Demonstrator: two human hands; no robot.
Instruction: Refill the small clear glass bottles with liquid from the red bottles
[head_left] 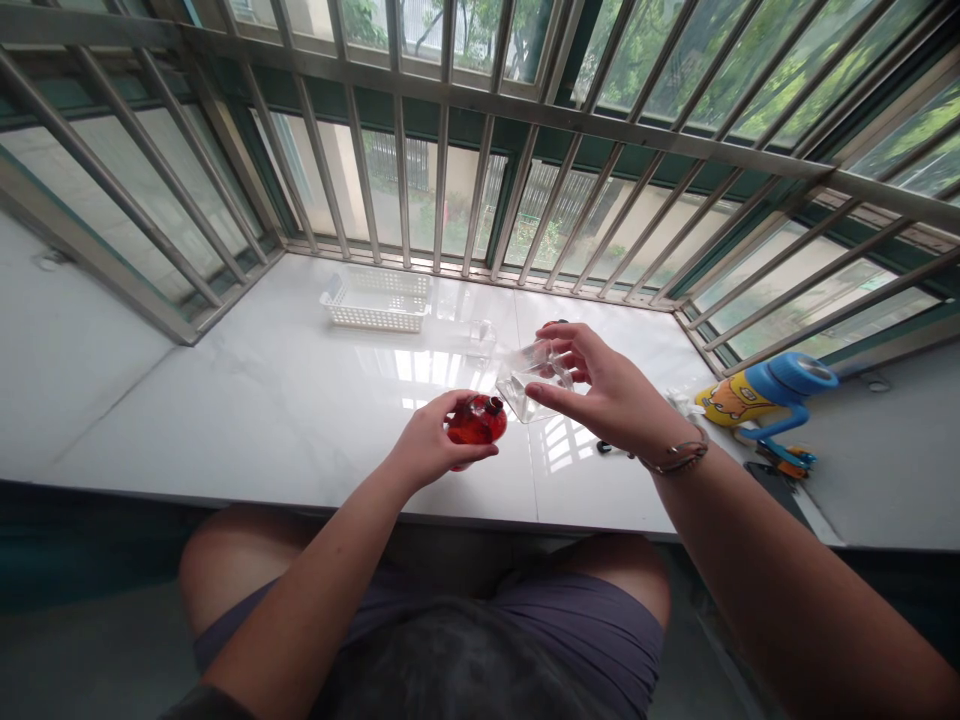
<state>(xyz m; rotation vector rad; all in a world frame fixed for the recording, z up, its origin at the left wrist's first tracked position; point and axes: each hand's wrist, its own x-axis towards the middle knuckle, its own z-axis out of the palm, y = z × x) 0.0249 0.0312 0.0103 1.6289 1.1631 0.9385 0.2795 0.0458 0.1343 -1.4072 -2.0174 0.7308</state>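
Near the middle of the frame, the left hand (pixel 431 440) curls around a red bottle (pixel 476 422), thumb and fingers on opposite sides, its dark, open neck facing right. The right hand (pixel 604 385) is spread fairly wide, thumb and fingers around a clear vessel (pixel 544 398) just beside that neck; its exact contacts are hard to tell. The bottle looks smooth, stiff and fairly light, probably slippery if wet, and is best held around its rounded body, clear of the neck. The vessel seems light, rigid and perhaps breakable; its side walls suit a gentle grip. Beyond, on the white counter (pixel 247 400), a perforated basket (pixel 377 318) sits upper left of centre; a yellow-and-blue flask (pixel 739 402) lies toward the right edge.
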